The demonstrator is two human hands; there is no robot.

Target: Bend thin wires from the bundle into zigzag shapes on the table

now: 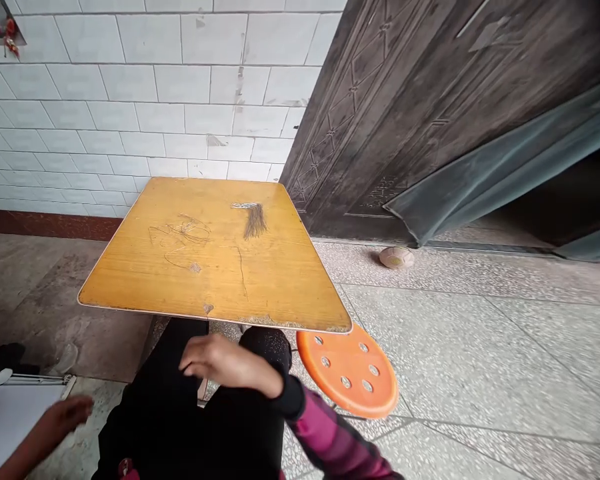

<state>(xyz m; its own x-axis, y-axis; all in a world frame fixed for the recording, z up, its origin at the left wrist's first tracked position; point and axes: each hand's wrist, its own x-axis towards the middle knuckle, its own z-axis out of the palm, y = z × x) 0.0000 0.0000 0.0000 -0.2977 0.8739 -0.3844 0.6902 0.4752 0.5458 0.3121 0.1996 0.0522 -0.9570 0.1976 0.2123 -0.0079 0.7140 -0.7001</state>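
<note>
My right hand (225,360), in a pink and black sleeve, hangs open above my black-clothed lap (165,407) and holds nothing. My left hand (65,417) is at the lower left with its fingers apart, just above a white board (15,420) in a metal frame, and appears not to touch it. Ahead of my hands stands a scratched yellow wooden tabletop (200,280), marked with scribbles. A dark fibre tassel (254,221) lies on it, out of reach of neither hand's fingers at this moment.
An orange stool seat (347,370) with several metal-ringed holes stands right of my lap. A worn ball (397,257) lies on the speckled tile floor before a dark embossed metal door (380,113) with a grey-green curtain (495,173). White tiles cover the wall behind.
</note>
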